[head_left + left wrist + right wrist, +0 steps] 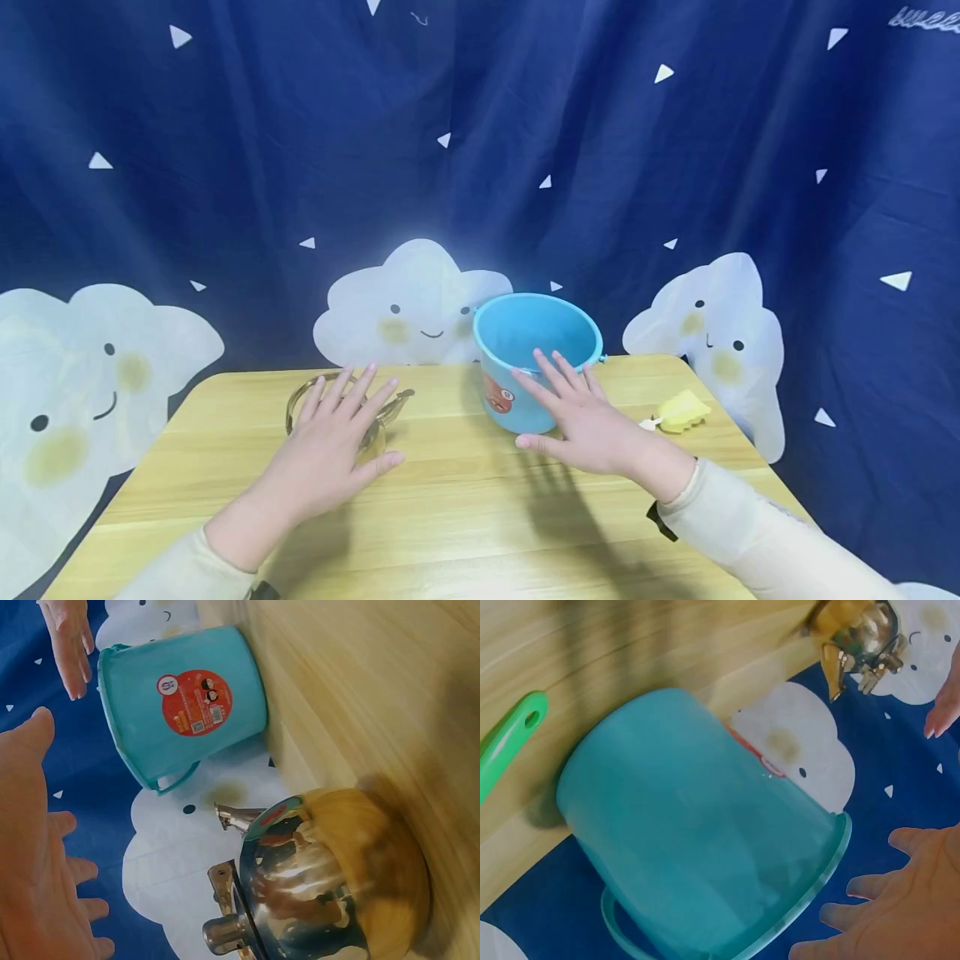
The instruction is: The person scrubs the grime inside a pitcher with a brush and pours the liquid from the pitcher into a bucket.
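My left hand [330, 454], fingers straight and spread, hovers over a shiny metal kettle [315, 877] and hides much of it in the head view. The left wrist view shows the kettle's rounded body, spout and lid knob, with a gap between it and the hand. A light blue plastic bucket [536, 321] with a red round label stands upright to the right of the kettle. In front of the bucket, my right hand [592, 425] is held with fingers extended, overlapping its rim in the head view. The right wrist view shows it apart from the bucket. Neither hand holds anything.
A yellow scalloped item [682, 411] with a pale handle lies at the table's right side. A green handle [514, 739] with a hole shows near the bucket in the right wrist view. The wooden table [465, 517] ends at a blue curtain [375, 167] with clouds.
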`<state>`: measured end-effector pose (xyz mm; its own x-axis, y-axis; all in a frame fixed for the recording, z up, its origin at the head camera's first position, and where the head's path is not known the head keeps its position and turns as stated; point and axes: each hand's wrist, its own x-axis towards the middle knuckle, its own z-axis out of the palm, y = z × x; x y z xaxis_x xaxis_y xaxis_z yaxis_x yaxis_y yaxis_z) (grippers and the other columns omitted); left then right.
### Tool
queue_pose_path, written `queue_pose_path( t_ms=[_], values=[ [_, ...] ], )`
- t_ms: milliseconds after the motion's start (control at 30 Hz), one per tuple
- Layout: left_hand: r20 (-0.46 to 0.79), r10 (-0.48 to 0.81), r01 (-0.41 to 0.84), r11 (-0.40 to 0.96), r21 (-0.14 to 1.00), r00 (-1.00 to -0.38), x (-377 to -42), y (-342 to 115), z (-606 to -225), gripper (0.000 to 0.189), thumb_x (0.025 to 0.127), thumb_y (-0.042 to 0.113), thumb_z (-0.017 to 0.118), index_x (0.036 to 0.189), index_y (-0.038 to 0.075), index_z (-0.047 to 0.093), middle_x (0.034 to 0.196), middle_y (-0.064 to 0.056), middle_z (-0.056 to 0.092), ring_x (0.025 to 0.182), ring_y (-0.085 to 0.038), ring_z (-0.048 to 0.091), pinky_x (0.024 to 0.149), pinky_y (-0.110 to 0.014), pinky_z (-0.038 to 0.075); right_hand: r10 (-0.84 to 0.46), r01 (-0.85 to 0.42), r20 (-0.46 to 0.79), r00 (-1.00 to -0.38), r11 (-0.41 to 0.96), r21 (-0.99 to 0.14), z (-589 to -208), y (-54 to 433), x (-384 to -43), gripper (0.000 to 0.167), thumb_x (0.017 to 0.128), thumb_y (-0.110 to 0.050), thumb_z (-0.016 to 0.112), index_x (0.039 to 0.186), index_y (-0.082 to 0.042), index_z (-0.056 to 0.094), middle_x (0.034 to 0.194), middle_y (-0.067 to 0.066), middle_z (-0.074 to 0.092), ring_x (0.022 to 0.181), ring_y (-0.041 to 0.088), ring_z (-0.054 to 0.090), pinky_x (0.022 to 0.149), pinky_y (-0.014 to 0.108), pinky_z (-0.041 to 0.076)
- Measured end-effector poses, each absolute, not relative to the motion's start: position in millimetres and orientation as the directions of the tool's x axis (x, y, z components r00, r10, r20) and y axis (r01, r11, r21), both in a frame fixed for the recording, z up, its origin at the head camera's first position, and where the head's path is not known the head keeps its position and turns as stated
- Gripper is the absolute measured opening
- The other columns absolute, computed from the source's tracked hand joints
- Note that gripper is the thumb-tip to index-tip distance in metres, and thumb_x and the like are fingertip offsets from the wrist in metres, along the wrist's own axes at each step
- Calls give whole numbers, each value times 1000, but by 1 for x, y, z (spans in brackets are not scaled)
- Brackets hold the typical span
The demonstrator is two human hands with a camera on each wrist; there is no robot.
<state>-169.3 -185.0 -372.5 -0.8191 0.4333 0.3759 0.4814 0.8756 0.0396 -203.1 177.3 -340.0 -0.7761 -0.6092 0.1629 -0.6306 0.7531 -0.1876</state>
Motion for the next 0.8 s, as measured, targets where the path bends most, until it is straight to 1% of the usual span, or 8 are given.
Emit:
queue_pose_path(
  t_ms=[167,333,433,533,733,800],
  values=[
    [352,440,484,874,42,-826,-169,-185,-375,86,93,72,46,160,22,27,166,-12,13,152,-38,7,121,-57,-4,-627,-651,176,-759,736,-185,-342,174,-201,82,95,-62,54,161,-24,23,167,12,4,153,38,0,117,69,5],
    [358,439,486,872,49,-824,-168,-187,-378,85,93,72,47,160,24,26,167,-11,12,152,-38,7,121,-58,-3,-643,-668,183,-744,719,-190,-344,171,-200,82,95,-62,54,161,-24,23,167,12,5,153,37,0,119,65,5],
    [363,438,488,871,54,-822,-168,-188,-379,85,93,71,48,159,22,29,166,-11,14,152,-39,9,121,-59,-2,-651,-676,184,-737,712,-190,-346,170,-200,82,95,-63,53,161,-24,22,167,12,4,153,36,0,120,63,5],
    [372,435,490,870,61,-820,-168,-188,-381,84,93,70,50,157,20,33,166,-12,17,151,-40,12,121,-60,0,-656,-683,188,-731,706,-189,-348,168,-199,82,95,-63,53,161,-25,22,167,12,4,153,35,2,120,62,8],
    [394,429,493,867,70,-812,-166,-191,-384,81,92,65,56,156,20,35,165,-14,21,149,-44,18,121,-59,1,-666,-695,199,-719,688,-207,-349,165,-197,81,95,-61,56,161,-26,24,167,12,7,153,36,5,117,66,14],
    [402,428,493,867,71,-810,-165,-192,-385,81,92,64,57,156,20,35,165,-13,21,148,-45,19,121,-58,1,-671,-700,201,-714,683,-210,-350,164,-196,81,95,-61,56,161,-26,23,167,12,7,153,36,5,118,65,14]
  ],
)
